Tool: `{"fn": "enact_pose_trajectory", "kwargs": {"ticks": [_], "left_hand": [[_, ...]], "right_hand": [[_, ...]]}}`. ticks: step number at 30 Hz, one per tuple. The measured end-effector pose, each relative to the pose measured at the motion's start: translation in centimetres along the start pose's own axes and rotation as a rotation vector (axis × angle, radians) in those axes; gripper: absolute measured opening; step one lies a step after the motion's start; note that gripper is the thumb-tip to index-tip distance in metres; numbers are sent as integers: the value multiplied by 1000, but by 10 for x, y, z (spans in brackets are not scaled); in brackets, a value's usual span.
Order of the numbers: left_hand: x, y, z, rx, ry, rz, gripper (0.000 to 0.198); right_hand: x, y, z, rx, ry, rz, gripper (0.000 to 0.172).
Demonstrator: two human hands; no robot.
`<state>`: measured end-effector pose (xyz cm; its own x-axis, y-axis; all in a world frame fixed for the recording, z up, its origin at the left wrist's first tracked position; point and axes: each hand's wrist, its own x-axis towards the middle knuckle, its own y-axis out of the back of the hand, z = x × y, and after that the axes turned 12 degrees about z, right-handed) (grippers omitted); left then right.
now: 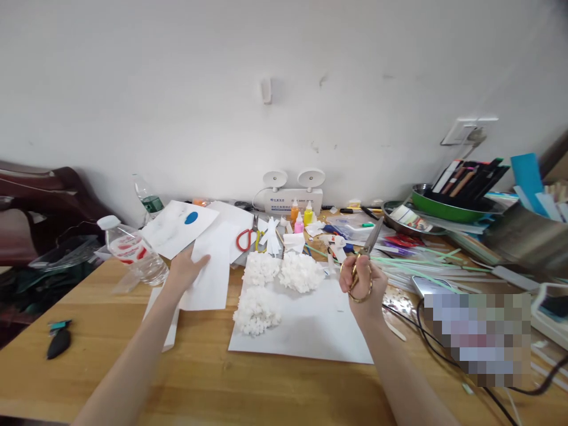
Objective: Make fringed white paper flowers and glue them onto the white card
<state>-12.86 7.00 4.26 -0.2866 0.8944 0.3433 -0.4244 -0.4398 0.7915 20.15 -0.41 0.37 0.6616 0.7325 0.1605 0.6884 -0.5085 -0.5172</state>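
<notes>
My right hand is closed around gold-handled scissors, whose blades point up and away from me. On the left, my left hand grips a white paper sheet, thumb on top and fingers hidden behind it. Beside that hand lies another white sheet with a blue oval. Between my hands a large white sheet lies flat, bearing three fluffy white clusters. Just behind my right hand sits a white glue gun. Red-handled pliers or scissors rest behind the clusters.
Water bottles stand at the left. Small paint bottles stand before an emergency light. To the right are a green pan with pens, pale strips and black cables. A dark object lies front left.
</notes>
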Motion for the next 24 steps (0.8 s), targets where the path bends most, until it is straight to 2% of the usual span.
{"fn": "enact_pose_trajectory", "kwargs": {"ticks": [2,4,6,7,8,9,12,14,17,21,24], "left_hand": [[1,-2,-16,155,-49,7,49],[-1,-3,-22,211,-97,46,57],[-8,-4,-15,214,-168,219,58],[-14,-6,-6,202,-204,315,55],[-22,-9,6,176,-236,362,50],[-30,-13,21,120,-287,336,44],[-61,-36,76,-87,-538,109,24],[-80,-58,111,-141,-688,-25,20],[-97,-96,153,-106,-834,-119,22],[-99,-136,182,4,-892,-191,21],[-95,-145,187,5,-900,-226,14]], "right_hand": [[1,1,-3,6,22,15,34],[4,3,-6,16,47,33,33],[6,5,-11,41,62,52,34],[8,6,-14,55,67,65,34],[10,7,-16,68,72,80,34],[12,8,-19,82,81,97,35],[17,11,-24,113,115,138,38],[20,13,-24,127,131,147,39],[22,14,-22,128,143,135,38],[23,15,-16,93,145,129,34],[23,15,-11,73,160,125,32]]}}
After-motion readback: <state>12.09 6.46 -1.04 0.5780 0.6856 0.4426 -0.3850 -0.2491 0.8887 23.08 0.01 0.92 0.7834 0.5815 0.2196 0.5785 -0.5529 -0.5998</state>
